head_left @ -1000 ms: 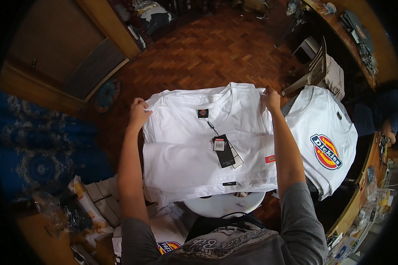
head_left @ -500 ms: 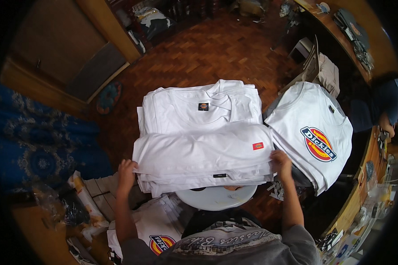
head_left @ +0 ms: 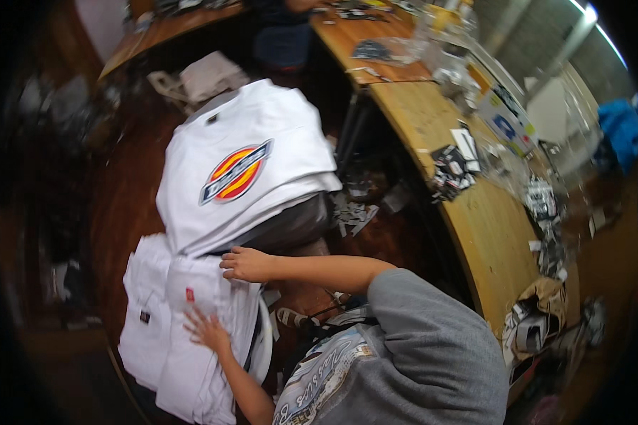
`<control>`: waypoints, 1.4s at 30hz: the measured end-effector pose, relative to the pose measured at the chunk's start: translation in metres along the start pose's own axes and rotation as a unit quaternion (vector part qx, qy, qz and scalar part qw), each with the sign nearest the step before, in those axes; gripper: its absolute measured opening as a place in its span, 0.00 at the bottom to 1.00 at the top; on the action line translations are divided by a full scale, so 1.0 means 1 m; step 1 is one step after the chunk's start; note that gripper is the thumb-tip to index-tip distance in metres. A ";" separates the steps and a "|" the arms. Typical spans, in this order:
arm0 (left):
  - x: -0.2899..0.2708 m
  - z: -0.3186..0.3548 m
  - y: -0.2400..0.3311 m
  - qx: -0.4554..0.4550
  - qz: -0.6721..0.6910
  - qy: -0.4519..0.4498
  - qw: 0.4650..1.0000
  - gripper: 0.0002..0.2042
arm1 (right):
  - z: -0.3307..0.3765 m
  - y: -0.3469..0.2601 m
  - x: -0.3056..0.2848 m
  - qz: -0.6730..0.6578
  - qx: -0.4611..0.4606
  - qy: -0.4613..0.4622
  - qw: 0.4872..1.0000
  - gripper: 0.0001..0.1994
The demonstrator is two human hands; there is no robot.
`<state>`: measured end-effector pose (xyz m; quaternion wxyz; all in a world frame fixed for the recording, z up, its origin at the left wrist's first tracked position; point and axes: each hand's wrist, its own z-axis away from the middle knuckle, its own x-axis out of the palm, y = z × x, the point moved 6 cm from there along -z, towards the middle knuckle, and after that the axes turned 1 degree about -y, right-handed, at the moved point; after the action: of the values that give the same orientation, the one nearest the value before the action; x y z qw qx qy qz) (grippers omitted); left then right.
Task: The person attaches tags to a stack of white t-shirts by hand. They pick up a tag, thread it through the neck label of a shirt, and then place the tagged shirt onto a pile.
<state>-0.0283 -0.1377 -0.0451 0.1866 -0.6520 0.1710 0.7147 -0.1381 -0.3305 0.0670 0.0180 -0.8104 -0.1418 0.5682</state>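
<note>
My left hand [head_left: 205,330] lies flat with spread fingers on the upper white T-shirt [head_left: 195,354] of a stack, just beside its small red patch [head_left: 190,295]. My right hand [head_left: 248,264] rests at the near end of that stack, fingers apart on the edge of the cloth. Behind the upper shirt, the collar of another white T-shirt [head_left: 140,338] shows a dark neck label. A white stool [head_left: 264,343] shows its rim under the stack. Touching the stack's far side, a second pile carries a white T-shirt [head_left: 241,134] with a large red, yellow and blue print.
A long wooden table [head_left: 468,227] curves along the right, bearing dark tags [head_left: 450,170], clear plastic bags and a printed box [head_left: 507,120]. Paper scraps [head_left: 354,216] litter the floor under it. Another person [head_left: 283,42] sits at the far end. A beige bundle [head_left: 211,74] lies behind the printed shirts.
My view has swung to the right, bringing the table into sight. Both hands have left the upper shirt's side edges: my left now lies on its front, my right at its near end.
</note>
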 end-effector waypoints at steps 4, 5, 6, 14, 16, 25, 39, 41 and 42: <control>-0.005 0.006 -0.008 0.004 0.062 -0.008 0.998 0.24 | 0.133 0.078 -0.124 0.073 0.201 0.173 0.961 0.09; -0.017 0.010 -0.006 0.005 0.080 -0.025 0.997 0.24 | 0.181 0.095 -0.171 0.168 0.264 0.277 0.908 0.05; -0.024 0.014 -0.011 0.000 0.094 -0.039 0.995 0.24 | 0.222 0.114 -0.208 0.189 0.379 0.190 0.886 0.06; -0.068 0.041 0.052 0.090 0.221 0.243 0.940 0.19 | 0.552 0.092 -0.348 0.228 0.761 0.342 0.502 0.08; -0.077 0.043 0.078 0.115 0.236 0.245 0.933 0.18 | 0.565 0.098 -0.342 0.175 0.773 0.277 0.543 0.08; -0.105 0.053 0.154 0.204 0.250 0.260 0.910 0.17 | 0.557 0.167 -0.333 0.283 0.676 0.091 0.674 0.06; -0.193 0.074 0.228 0.274 0.531 0.104 0.795 0.11 | 0.370 0.141 -0.434 -0.274 0.293 0.520 0.754 0.04; -0.225 0.081 0.263 0.301 0.593 0.047 0.745 0.10 | 0.297 0.125 -0.414 -0.408 0.240 0.500 0.725 0.04; -0.245 0.086 0.279 0.333 0.598 0.045 0.728 0.11 | 0.266 0.121 -0.399 -0.466 0.211 0.479 0.713 0.05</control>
<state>-0.2200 -0.3499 0.2069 -0.0817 -0.3425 0.7607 0.5453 -0.4840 -0.5816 0.3150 0.5165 -0.7806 -0.3499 0.0384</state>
